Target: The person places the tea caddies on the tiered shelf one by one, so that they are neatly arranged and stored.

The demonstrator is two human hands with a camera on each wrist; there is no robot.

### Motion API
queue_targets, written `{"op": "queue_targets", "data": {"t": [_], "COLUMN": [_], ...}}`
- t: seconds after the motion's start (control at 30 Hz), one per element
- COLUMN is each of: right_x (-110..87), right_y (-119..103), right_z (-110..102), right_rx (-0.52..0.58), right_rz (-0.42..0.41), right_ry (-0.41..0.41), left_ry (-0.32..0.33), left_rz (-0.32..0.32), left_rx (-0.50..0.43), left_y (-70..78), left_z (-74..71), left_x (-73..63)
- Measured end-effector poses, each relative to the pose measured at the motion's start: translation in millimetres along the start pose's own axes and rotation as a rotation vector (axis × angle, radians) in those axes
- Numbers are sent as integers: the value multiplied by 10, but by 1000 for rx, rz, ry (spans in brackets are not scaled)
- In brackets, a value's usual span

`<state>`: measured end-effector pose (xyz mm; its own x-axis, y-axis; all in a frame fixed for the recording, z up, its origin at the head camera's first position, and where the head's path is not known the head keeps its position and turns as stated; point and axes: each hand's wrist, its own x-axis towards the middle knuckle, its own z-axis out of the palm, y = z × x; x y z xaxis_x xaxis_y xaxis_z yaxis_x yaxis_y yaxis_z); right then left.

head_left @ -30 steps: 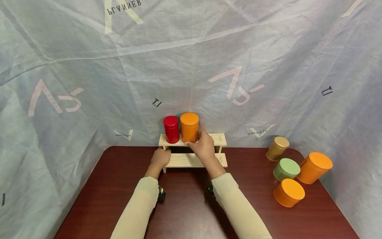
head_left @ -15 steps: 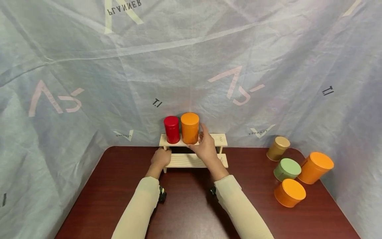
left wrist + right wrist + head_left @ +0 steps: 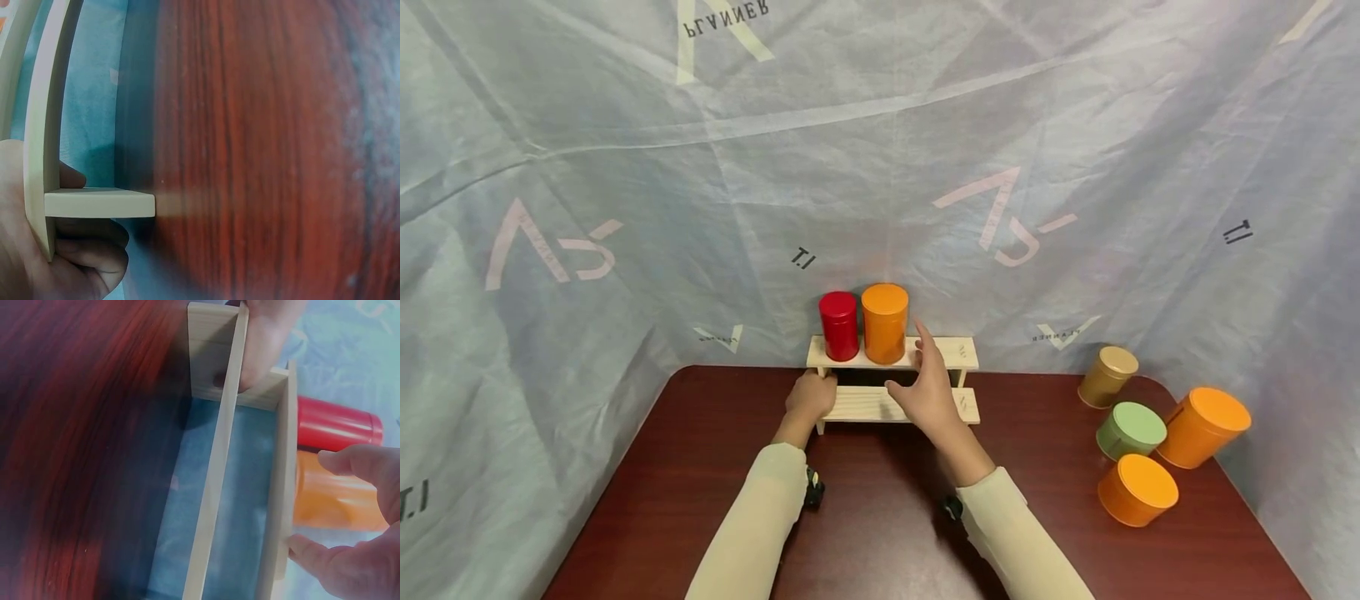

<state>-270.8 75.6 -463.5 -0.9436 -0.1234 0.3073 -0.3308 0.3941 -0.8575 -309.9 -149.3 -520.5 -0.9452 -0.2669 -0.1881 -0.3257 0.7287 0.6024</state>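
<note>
A two-step wooden stand is at the back of the table, before the hanging cloth. On its upper step a red canister and a taller orange canister stand upright, side by side. My left hand grips the stand's left end; in the left wrist view its fingers curl around the wooden side piece. My right hand is in front of the stand, just right of the orange canister, thumb and fingers spread with nothing between them. In the right wrist view that hand overlaps the orange canister.
On the right of the dark red table stand a gold canister, a low green canister, a large orange canister and a short orange canister. Grey printed cloth walls the back and sides.
My right hand has let go of the orange canister and drawn back toward me, its fingers spreading. The canister stays on the upper step. My left hand keeps its grip on the stand.
</note>
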Motion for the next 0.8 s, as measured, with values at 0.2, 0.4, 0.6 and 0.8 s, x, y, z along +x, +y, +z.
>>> {"op": "queue_targets", "data": {"t": [0.2, 0.4, 0.6, 0.8], "right_x": [-131, -227, -325, -404], "right_y": [-11, -48, -98, -128], "right_z": [-117, -245, -371, -474], "right_rx": [-12, -20, -69, -120], "right_rz": [14, 28, 49, 39], "right_ry": [-8, -18, -53, -60], "left_ry": [2, 9, 0, 1], "left_rz": [0, -2, -6, -1], "left_rx": [-13, -15, -16, -21], "left_y": [-17, -13, -6, -10], "left_z": [24, 35, 28, 4], "left_x": [-2, -1, -3, -10]}}
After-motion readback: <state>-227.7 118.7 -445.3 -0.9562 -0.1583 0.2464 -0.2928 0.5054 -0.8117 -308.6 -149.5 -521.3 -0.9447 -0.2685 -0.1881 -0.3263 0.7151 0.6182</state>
